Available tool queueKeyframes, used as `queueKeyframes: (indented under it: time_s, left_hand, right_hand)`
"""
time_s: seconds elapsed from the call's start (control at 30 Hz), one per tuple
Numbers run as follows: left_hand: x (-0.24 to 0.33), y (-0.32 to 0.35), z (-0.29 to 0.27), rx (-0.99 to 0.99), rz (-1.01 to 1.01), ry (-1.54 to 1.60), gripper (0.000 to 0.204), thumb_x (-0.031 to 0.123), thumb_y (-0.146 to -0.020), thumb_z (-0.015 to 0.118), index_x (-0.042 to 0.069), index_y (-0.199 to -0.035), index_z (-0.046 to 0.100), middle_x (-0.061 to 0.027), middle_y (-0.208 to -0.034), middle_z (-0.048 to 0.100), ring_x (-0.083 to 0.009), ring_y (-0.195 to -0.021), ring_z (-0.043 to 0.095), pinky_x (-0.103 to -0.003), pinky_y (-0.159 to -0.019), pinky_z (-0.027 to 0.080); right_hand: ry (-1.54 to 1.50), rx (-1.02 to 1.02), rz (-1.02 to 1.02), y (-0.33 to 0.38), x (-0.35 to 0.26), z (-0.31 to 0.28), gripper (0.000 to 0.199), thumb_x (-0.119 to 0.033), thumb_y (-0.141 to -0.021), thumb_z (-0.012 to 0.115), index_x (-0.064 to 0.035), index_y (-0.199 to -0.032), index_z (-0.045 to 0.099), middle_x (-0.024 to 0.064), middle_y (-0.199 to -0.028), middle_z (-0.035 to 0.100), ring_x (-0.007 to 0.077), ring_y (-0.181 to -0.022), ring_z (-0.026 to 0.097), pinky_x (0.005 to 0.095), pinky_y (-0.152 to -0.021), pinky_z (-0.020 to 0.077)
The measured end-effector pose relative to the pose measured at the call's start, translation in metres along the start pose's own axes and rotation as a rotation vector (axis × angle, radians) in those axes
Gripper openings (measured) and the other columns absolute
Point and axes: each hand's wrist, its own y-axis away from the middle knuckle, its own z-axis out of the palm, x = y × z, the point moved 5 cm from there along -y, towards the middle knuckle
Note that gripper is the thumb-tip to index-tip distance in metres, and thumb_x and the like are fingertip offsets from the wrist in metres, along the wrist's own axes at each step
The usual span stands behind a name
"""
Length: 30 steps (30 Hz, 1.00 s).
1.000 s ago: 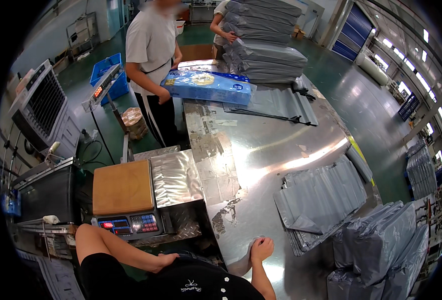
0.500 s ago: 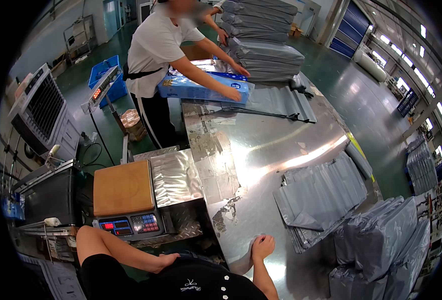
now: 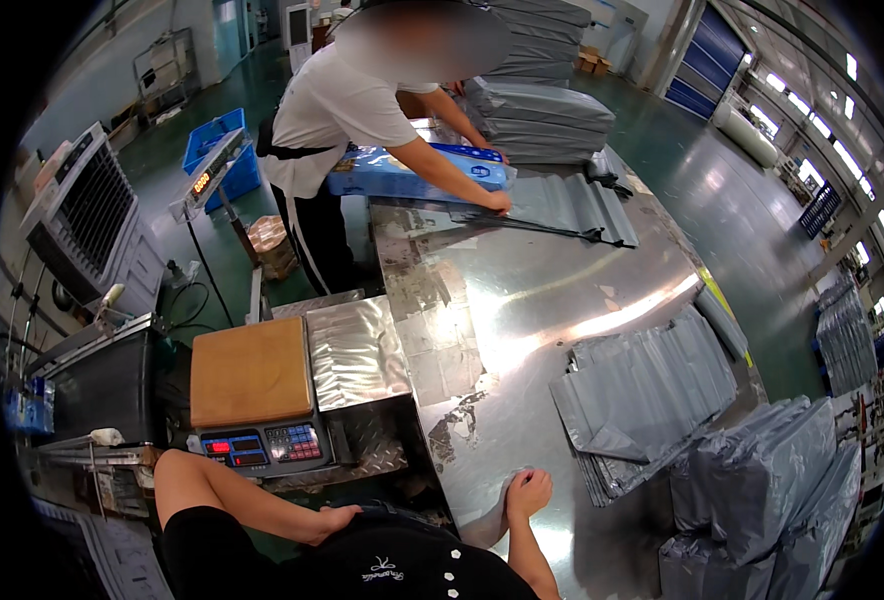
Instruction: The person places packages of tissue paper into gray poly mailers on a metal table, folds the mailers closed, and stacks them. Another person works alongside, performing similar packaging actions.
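Note:
My right hand [image 3: 530, 492] rests closed on the near part of the metal table [image 3: 522, 410], its fingers curled under. Whatever lies inside the fist, if anything, is hidden. My left hand [image 3: 337, 522] is at my waist, against my dark clothes, and its fingers are mostly out of sight. A stack of flat grey plastic bags [image 3: 652, 390] lies to the right of my right hand. Across the table, a person in a white shirt [image 3: 347, 105] leans over a long blue plastic package [image 3: 402, 174], both arms reaching across it. Another flat grey bag [image 3: 562, 205] lies beside that package.
A counting scale [image 3: 252, 375] with a brown platform stands left of the table. Filled grey bags [image 3: 752, 480] are piled at the near right, and more grey bundles [image 3: 537, 120] stand at the far end. An air cooler [image 3: 92, 220] and blue crate [image 3: 224, 160] are at left.
The person across the table has leaned further forward and right, one hand now at the package's near right corner. The blue package has shifted slightly right. My hands have stayed in place.

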Motion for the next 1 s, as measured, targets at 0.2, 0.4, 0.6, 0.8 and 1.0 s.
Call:
queueKeyframes:
  time_s: [0.2,0.4,0.6,0.8,1.0]
  left_hand:
    - [0.009,0.047,0.006,0.049,0.112,0.050,0.088,0.056,-0.078,0.064,0.001,-0.142,0.038,-0.0155,-0.133,0.052,-0.0279,-0.108,0.062,-0.042,-0.089,0.052]
    - [0.006,0.074,0.004,0.008,0.190,0.055,0.089,0.057,-0.078,0.063,0.000,-0.141,0.037,-0.0156,-0.135,0.050,-0.0280,-0.112,0.059,-0.042,-0.093,0.050]
    - [-0.003,0.069,0.010,0.036,0.209,0.066,0.081,0.056,-0.081,0.059,0.001,-0.138,0.042,-0.0146,-0.135,0.051,-0.0278,-0.113,0.058,-0.042,-0.095,0.048]
    - [-0.003,0.074,0.015,0.073,0.243,0.046,0.074,0.056,-0.084,0.056,0.003,-0.135,0.047,-0.0135,-0.135,0.051,-0.0276,-0.115,0.057,-0.041,-0.097,0.046]
    - [-0.009,0.081,0.014,0.059,0.254,0.073,0.068,0.055,-0.086,0.053,0.005,-0.132,0.052,-0.0124,-0.135,0.052,-0.0275,-0.116,0.056,-0.041,-0.099,0.044]
  right_hand:
    - [-0.023,-0.013,0.023,0.007,0.011,0.008,0.013,-0.013,-0.081,0.055,-0.0027,-0.073,0.052,0.0148,-0.076,0.054,0.0370,-0.074,0.053,0.0492,-0.065,0.0399]
    - [-0.011,0.014,0.005,0.008,-0.002,-0.002,0.014,-0.014,-0.083,0.053,-0.0015,-0.078,0.050,0.0165,-0.080,0.053,0.0382,-0.076,0.053,0.0495,-0.066,0.0407]
    - [-0.011,-0.214,0.058,0.002,-0.008,-0.014,0.024,-0.025,-0.083,0.061,-0.0015,-0.082,0.062,0.0207,-0.084,0.062,0.0407,-0.081,0.058,0.0510,-0.073,0.0452]
    - [-0.011,-0.147,0.004,0.001,-0.027,-0.031,0.025,-0.025,-0.083,0.060,-0.0009,-0.082,0.060,0.0209,-0.081,0.061,0.0400,-0.078,0.058,0.0511,-0.071,0.0452]
    - [0.072,-0.041,-0.078,0.005,-0.015,-0.018,0.023,-0.024,-0.084,0.057,-0.0020,-0.079,0.059,0.0191,-0.078,0.060,0.0389,-0.074,0.057,0.0503,-0.067,0.0457]
